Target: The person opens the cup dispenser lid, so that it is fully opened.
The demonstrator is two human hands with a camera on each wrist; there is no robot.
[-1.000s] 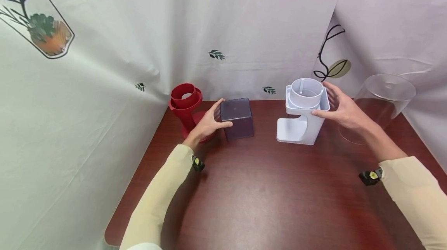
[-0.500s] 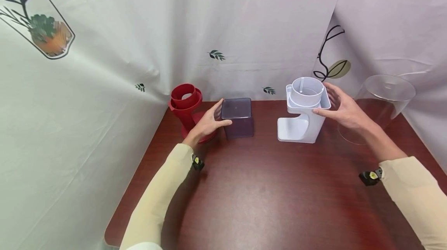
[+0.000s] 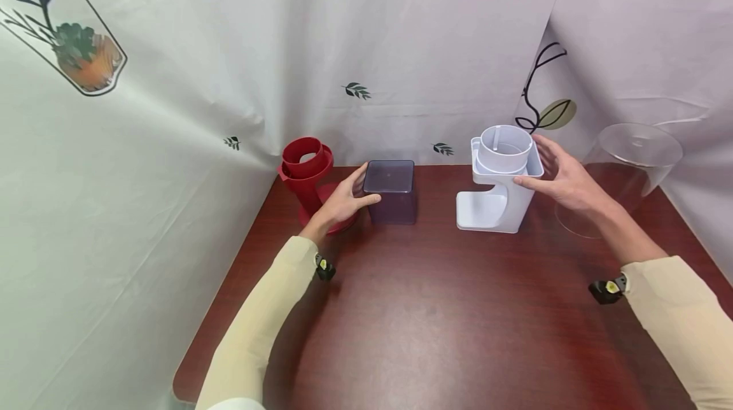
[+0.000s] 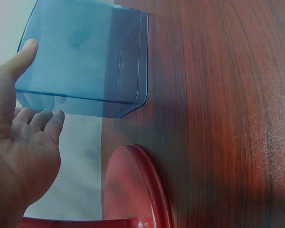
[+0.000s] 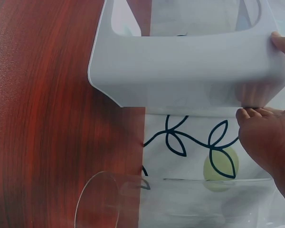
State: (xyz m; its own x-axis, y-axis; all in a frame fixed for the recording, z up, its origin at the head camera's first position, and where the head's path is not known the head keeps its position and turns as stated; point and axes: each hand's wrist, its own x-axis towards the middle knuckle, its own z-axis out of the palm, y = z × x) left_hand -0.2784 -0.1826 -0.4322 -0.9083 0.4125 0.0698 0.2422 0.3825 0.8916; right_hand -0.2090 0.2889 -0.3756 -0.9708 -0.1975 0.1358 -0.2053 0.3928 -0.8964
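Observation:
In the head view my left hand (image 3: 342,201) holds a smoky, see-through square box (image 3: 390,192) at its left side. The thumb lies against the front face, and the fingers reach along the left side in the left wrist view. My right hand (image 3: 567,177) grips the upper right corner of a white C-shaped stand (image 3: 497,190) with a round collar on top. Its thumb is at the front, while the other fingers go behind and are partly hidden. Both box and stand are upright on the dark red wooden table (image 3: 424,308).
A red stand with a round collar (image 3: 306,171) stands left of the box, just behind my left hand. Right of the white stand is a large clear cylinder (image 3: 632,165), close to my right forearm. A printed white sheet (image 3: 401,66) hangs along the table's back edge.
The box has turned slightly and now sits squarer to the back sheet. The white stand has shifted a little away from me and straightened, with my right hand on it.

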